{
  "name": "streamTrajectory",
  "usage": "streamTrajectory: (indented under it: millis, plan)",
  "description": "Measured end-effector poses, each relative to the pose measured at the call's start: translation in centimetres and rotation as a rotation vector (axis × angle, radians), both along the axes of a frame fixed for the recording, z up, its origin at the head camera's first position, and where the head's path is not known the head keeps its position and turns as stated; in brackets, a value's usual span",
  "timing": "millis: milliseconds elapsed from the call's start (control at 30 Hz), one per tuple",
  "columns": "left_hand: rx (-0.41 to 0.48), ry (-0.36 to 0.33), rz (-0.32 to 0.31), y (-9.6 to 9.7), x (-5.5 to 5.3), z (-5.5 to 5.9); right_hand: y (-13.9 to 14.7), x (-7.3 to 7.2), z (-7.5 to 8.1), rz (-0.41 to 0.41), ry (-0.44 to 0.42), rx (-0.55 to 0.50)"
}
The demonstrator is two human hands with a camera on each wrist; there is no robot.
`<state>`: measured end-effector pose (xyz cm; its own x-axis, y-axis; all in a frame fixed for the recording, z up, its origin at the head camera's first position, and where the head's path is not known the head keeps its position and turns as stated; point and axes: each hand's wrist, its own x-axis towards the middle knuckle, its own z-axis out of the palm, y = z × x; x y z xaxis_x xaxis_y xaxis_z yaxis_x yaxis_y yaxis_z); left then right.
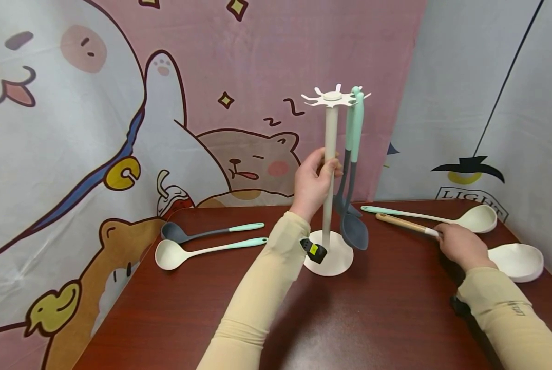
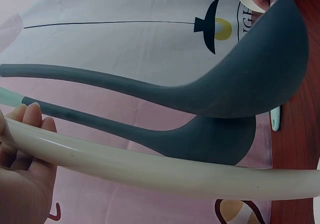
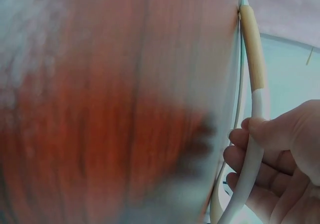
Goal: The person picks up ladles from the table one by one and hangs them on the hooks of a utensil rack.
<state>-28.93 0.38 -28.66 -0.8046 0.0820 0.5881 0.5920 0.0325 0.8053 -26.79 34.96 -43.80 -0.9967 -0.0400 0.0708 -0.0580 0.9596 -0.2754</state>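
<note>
Stand [image 1: 327, 210] gripped by left hand [image 1: 313, 180] had two gray spoons [image 1: 355, 232], right hand [image 1: 464, 247] gripped another spoon [image 1: 517, 263], and three ladles [image 1: 168, 255] waited.

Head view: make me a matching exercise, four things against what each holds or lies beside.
1. Left hand
2. Right hand
3. Rack top
4. Leftmost white ladle

A. Bears two hanging mint-handled utensils
B. Lies beside a dark grey utensil
C. Grips the rack pole
D. Holds a tan-handled utensil

Pairs: 1-C; 2-D; 3-A; 4-B

Head view forward and down, wrists close
</note>
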Motion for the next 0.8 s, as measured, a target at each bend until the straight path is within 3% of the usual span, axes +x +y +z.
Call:
streamTrajectory:
  millis: [333, 800]
  plan:
    - [-0.003, -0.002, 0.010, 0.0, 0.1, -0.1, -0.1, 0.4, 0.4, -0.001, -0.004, -0.022]
    - [-0.023, 0.005, 0.018, 0.0, 0.1, 0.1, -1.2, 1.0, 1.4, 0.026, 0.130, -0.046]
